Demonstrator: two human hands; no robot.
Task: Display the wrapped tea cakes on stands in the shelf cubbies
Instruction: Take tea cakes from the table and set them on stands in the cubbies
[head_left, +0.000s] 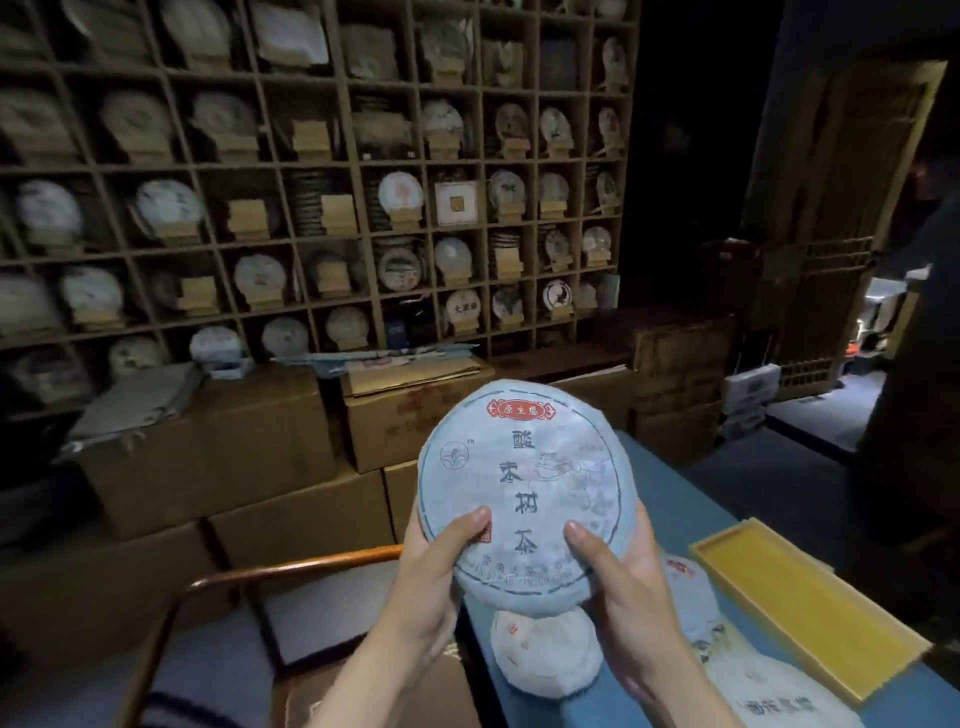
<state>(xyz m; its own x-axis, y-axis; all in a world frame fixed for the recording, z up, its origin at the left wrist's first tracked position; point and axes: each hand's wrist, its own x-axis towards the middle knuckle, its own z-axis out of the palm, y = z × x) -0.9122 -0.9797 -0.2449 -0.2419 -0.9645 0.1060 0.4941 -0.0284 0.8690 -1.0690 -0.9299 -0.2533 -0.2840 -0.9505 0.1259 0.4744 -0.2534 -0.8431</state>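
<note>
Fingers of both hands grasp one wrapped tea cake (524, 493) by its lower rim. Left hand (431, 577) has its thumb on the printed face and the other fingers curled behind, out of view; right hand (618, 587) mirrors it, thumb forward on the paper. Cake held upright, face toward the camera, lifted clear of the blue table (691, 525).

Directly below the fingers: another wrapped cake (545, 654) lies flat on the table. Just right of the right hand, part of a further wrapped cake (685, 577) shows, and beyond that a shallow yellow tray (810, 608).

Well beyond the fingertips, across stacked cardboard boxes (291, 457), stands the shelf grid (363, 166). Many cubbies already carry a cake propped on a wooden stand. Several stands appear bare, e.g. one (337, 213) in the middle rows and another (200, 293) lower left; the light is dim, so the count is uncertain.

Judgement: task well along but unfinished. The held cake is not yet placed, at least two more wait on the table, and open stands remain. Which cubby this cake is meant for cannot be told.
</note>
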